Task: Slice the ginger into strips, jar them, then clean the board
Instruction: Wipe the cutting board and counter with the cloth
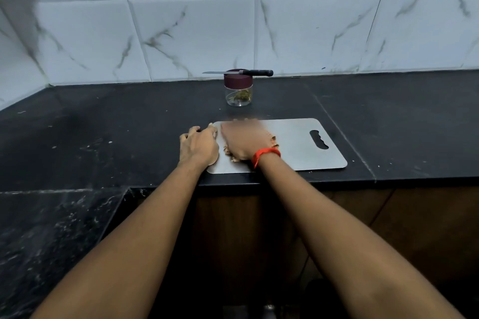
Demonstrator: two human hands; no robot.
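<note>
Hands, head view: left hand (199, 145) curled over the left edge of the steel board (298, 147), likely steadying it. The right hand (243, 141), blurred, seemingly flat-fingered, presses a tan cloth (272, 141) onto the board, apparently wiping. Behind, apart: lidded jar (238, 90) holding ginger strips (240, 96). A knife (238, 72) is parked across the lid, off the counter (129, 124).

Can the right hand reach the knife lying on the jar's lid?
Probably yes: nothing stands between the right hand, flat on the steel cutting board, and the knife lying across the lidded jar just behind the board. It would have to stretch forward.
</note>
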